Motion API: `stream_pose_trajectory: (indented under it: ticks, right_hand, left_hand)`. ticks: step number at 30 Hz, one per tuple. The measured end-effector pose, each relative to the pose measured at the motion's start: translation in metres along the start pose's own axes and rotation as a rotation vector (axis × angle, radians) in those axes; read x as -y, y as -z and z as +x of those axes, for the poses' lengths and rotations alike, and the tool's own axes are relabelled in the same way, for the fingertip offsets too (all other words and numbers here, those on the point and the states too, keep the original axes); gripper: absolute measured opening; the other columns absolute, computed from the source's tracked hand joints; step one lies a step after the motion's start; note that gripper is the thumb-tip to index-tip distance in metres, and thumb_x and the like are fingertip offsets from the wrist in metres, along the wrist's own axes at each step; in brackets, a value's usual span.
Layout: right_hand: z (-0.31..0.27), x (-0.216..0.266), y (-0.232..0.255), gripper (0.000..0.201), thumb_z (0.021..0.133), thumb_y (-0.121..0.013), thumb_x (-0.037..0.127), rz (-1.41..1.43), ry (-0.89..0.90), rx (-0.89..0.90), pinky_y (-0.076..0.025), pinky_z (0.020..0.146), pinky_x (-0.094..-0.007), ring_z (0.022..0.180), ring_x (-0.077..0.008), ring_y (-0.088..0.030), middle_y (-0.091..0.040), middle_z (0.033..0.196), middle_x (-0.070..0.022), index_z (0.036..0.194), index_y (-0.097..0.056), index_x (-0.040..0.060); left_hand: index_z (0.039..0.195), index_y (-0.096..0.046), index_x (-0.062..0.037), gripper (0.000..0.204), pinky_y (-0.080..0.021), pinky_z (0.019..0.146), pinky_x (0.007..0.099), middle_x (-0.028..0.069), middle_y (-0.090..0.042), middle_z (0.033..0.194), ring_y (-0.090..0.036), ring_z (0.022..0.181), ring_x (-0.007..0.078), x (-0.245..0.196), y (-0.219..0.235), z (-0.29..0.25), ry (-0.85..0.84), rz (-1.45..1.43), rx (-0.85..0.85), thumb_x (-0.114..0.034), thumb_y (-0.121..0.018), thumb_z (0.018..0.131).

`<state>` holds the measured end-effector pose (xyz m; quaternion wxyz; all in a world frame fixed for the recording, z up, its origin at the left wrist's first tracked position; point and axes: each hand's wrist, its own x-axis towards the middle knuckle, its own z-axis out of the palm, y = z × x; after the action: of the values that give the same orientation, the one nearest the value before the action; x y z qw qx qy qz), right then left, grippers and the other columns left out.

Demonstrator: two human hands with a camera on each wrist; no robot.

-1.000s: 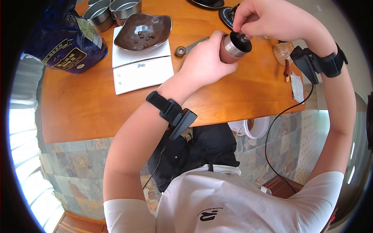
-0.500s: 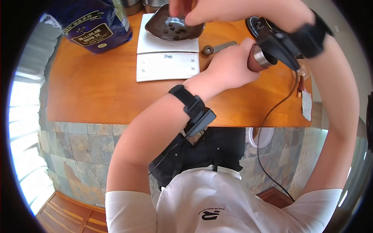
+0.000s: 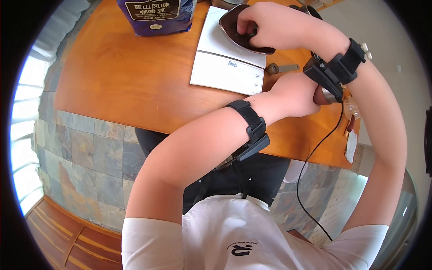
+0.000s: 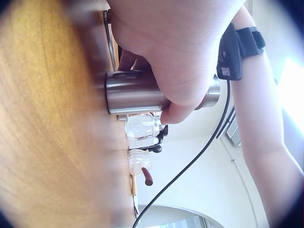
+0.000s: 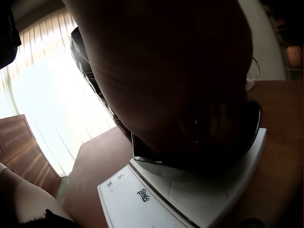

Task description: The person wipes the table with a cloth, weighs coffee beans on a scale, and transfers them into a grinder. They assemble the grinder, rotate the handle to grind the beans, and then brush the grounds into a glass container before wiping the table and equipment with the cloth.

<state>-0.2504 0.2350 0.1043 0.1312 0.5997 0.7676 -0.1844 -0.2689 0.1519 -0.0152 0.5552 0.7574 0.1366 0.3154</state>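
Note:
My left hand (image 3: pixel 294 94) grips a hand coffee grinder (image 4: pixel 135 92), a steel-and-brown cylinder standing at the tabletop in the left wrist view. Its upper part is partly covered by the right wrist's camera in the head view. My right hand (image 3: pixel 281 29) reaches into a dark brown wavy-edged bowl (image 3: pixel 228 24), fingers bent down toward its floor. The bowl sits on a white scale (image 3: pixel 222 69). Coffee beans in the bowl are hidden behind the hand, and I cannot tell whether its fingertips pinch any.
A blue coffee bean bag (image 3: pixel 157 15) stands left of the scale. The grinder's crank handle (image 3: pixel 285 68) with a round knob lies between the scale and my left hand. A glass server (image 4: pixel 141 127) stands beyond the grinder. A black cable (image 3: pixel 310 150) hangs from my right wrist.
My right hand has moved left from over the grinder's mouth to the bowl and lowered its fingers inside. The left hand keeps holding the grinder. The head view has shifted left.

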Motion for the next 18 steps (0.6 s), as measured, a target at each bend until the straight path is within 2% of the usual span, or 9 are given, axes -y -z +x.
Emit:
stream_pose_trajectory:
  ticks: [1, 3, 7, 9, 11, 13, 14, 17, 18]
  right_hand:
    - [0.002, 0.003, -0.001, 0.030, 0.075, -0.056, 0.005, -0.022, 0.006, -0.032, -0.054, 0.077, -0.0379, 0.086, -0.0352, -0.068, -0.071, 0.090, -0.0210, 0.100, -0.070, -0.0022]
    - [-0.001, 0.006, 0.006, 0.027, 0.074, -0.057, 0.006, -0.014, 0.005, -0.005, -0.054, 0.075, -0.0384, 0.084, -0.0352, -0.068, -0.071, 0.087, -0.0209, 0.096, -0.071, -0.0016]
    - [0.000, 0.009, 0.012, 0.023, 0.074, -0.058, 0.008, -0.040, 0.029, 0.050, -0.054, 0.071, -0.0397, 0.078, -0.0352, -0.068, -0.070, 0.081, -0.0209, 0.091, -0.072, -0.0005]
    - [-0.002, 0.007, 0.016, 0.024, 0.075, -0.057, 0.009, -0.054, 0.042, 0.031, -0.054, 0.071, -0.0392, 0.078, -0.0346, -0.068, -0.070, 0.081, -0.0211, 0.091, -0.072, -0.0006]
    - [-0.003, 0.005, 0.017, 0.024, 0.075, -0.057, 0.010, -0.067, 0.057, 0.018, -0.054, 0.071, -0.0387, 0.078, -0.0341, -0.068, -0.070, 0.081, -0.0213, 0.091, -0.072, -0.0006]
    - [-0.005, 0.004, 0.017, 0.026, 0.076, -0.054, 0.011, -0.021, -0.115, -0.116, -0.054, 0.069, -0.0378, 0.075, -0.0330, -0.068, -0.070, 0.079, -0.0211, 0.089, -0.072, -0.0027]
    - [-0.012, 0.006, 0.025, 0.027, 0.077, -0.052, 0.011, 0.108, -0.146, -0.014, -0.054, 0.066, -0.0372, 0.071, -0.0316, -0.068, -0.070, 0.077, -0.0207, 0.088, -0.071, -0.0054]
    - [-0.004, 0.007, 0.020, 0.028, 0.077, -0.051, 0.011, 0.120, -0.256, 0.095, -0.053, 0.064, -0.0368, 0.068, -0.0305, -0.068, -0.070, 0.075, -0.0203, 0.088, -0.070, -0.0066]
    - [0.000, 0.003, 0.016, 0.029, 0.077, -0.051, 0.012, 0.069, -0.208, 0.092, -0.053, 0.064, -0.0367, 0.069, -0.0303, -0.068, -0.070, 0.074, -0.0209, 0.087, -0.070, -0.0069]
  left_hand:
    - [0.099, -0.063, -0.0068, 0.030, -0.053, 0.076, 0.0413, 0.0137, -0.069, 0.088, -0.067, 0.088, 0.0342, -0.001, -0.001, 0.000, -0.003, -0.002, -0.003, -0.017, -0.073, 0.072]
    - [0.099, -0.061, -0.0079, 0.028, -0.052, 0.072, 0.0373, 0.0091, -0.065, 0.079, -0.066, 0.081, 0.0277, -0.001, -0.003, -0.001, 0.003, 0.024, -0.021, -0.007, -0.071, 0.073]
    - [0.098, -0.060, -0.0075, 0.028, -0.052, 0.072, 0.0377, 0.0097, -0.065, 0.080, -0.066, 0.081, 0.0287, -0.004, 0.000, 0.001, 0.020, 0.038, 0.017, -0.008, -0.071, 0.073]
    - [0.100, -0.063, -0.0065, 0.031, -0.054, 0.078, 0.0415, 0.0142, -0.069, 0.092, -0.067, 0.092, 0.0337, -0.004, 0.002, 0.002, 0.060, 0.060, 0.087, -0.016, -0.073, 0.072]
    - [0.099, -0.063, -0.0067, 0.030, -0.054, 0.078, 0.0414, 0.0141, -0.069, 0.092, -0.067, 0.092, 0.0332, -0.005, 0.004, 0.002, 0.052, 0.066, 0.072, -0.016, -0.073, 0.072]
    - [0.099, -0.064, -0.0069, 0.030, -0.054, 0.078, 0.0413, 0.0140, -0.069, 0.092, -0.067, 0.092, 0.0327, -0.006, 0.003, 0.000, 0.045, 0.066, 0.058, -0.016, -0.072, 0.072]
    - [0.098, -0.063, -0.0072, 0.029, -0.054, 0.077, 0.0411, 0.0134, -0.069, 0.091, -0.067, 0.092, 0.0324, -0.005, 0.003, 0.000, 0.045, 0.065, 0.059, -0.016, -0.072, 0.072]
    - [0.097, -0.062, -0.0072, 0.027, -0.053, 0.074, 0.0401, 0.0124, -0.067, 0.085, -0.066, 0.087, 0.0319, -0.001, -0.002, 0.000, 0.001, 0.031, 0.030, -0.012, -0.072, 0.072]
    - [0.096, -0.061, -0.0067, 0.026, -0.052, 0.072, 0.0393, 0.0119, -0.065, 0.081, -0.066, 0.082, 0.0318, 0.001, -0.004, 0.000, -0.031, 0.001, -0.004, -0.009, -0.072, 0.073]
